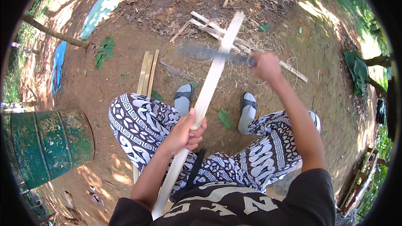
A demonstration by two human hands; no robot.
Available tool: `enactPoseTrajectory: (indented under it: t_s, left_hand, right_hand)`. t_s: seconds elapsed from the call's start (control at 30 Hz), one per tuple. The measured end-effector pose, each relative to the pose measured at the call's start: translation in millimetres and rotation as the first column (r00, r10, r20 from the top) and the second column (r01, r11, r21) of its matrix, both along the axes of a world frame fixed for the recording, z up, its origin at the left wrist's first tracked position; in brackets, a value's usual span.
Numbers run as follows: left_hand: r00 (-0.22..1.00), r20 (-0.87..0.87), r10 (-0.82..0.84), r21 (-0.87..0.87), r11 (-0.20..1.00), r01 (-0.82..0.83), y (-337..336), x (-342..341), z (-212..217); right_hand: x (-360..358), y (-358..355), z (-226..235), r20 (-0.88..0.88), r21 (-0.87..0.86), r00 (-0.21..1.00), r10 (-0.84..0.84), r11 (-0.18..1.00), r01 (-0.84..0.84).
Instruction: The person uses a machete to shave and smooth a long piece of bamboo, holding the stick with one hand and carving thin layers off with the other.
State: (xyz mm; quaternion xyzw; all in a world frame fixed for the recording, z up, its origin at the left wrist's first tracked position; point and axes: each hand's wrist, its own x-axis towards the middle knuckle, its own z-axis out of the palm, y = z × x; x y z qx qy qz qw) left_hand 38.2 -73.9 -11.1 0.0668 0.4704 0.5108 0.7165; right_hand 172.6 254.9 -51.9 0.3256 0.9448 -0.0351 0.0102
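Observation:
A long pale bamboo strip (211,81) slants from my lap up and away over the ground between my feet. My left hand (183,133) is closed around its lower part, thumb along the top. In my right hand (266,66) is the handle of a machete (201,53), held in a fist. Its blade points left and is smeared by motion. It crosses the strip near the far end; whether it touches the wood I cannot tell.
Several split strips (209,27) lie crossed beyond the bamboo among shavings. More strips (147,73) rest beside my left knee. A rusty green drum (54,142) is at the left. My sandalled feet (248,113) are on bare soil; a branch (58,32) stands at far left.

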Motion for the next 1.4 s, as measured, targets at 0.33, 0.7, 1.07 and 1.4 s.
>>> enactPoseTrajectory:
  t_s: [0.33, 0.7, 1.07, 1.4]
  left_hand:
    - [0.998, 0.059, -0.029, 0.035, 0.999, 0.027, -2, 2, -3]
    - [0.996, 0.089, -0.005, -0.024, 1.000, 0.007, -7, 1, -1]
    - [0.999, 0.046, 0.010, -0.004, 1.000, -0.009, -8, -6, 6]
    - [0.971, 0.102, 0.215, 0.142, 0.963, -0.228, 3, -18, 3]
  right_hand:
    - [8, 34, 6, -0.009, -0.020, 0.996, -0.092, 0.996, 0.092]
    - [35, 96, -51, -0.016, -0.027, 0.909, -0.415, 0.909, 0.415]
    - [1, 58, 10, -0.308, -0.725, 0.606, -0.733, 0.593, 0.349]
    - [-39, -75, 77, -0.432, -0.533, 0.846, -0.314, 0.845, 0.042]
